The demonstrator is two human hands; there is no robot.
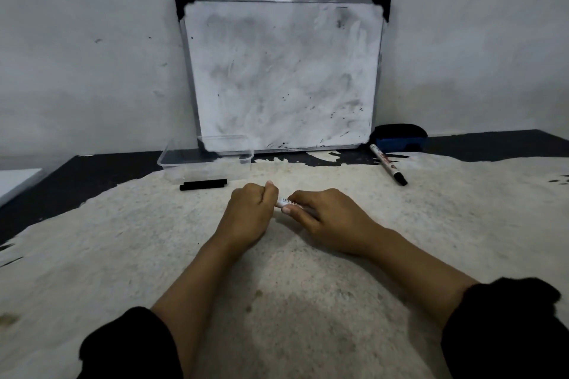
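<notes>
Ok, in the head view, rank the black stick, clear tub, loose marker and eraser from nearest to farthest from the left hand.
From the left hand:
1. black stick, just ahead, to its left.
2. clear tub, right behind the stick.
3. loose marker, well off to the right.
4. eraser, behind that marker, by the wall.

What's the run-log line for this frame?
left grip: holds marker end | right grip: holds its barrel | cap: hidden | whiteboard: smudged, leaning on wall | spare marker: lying right
</notes>
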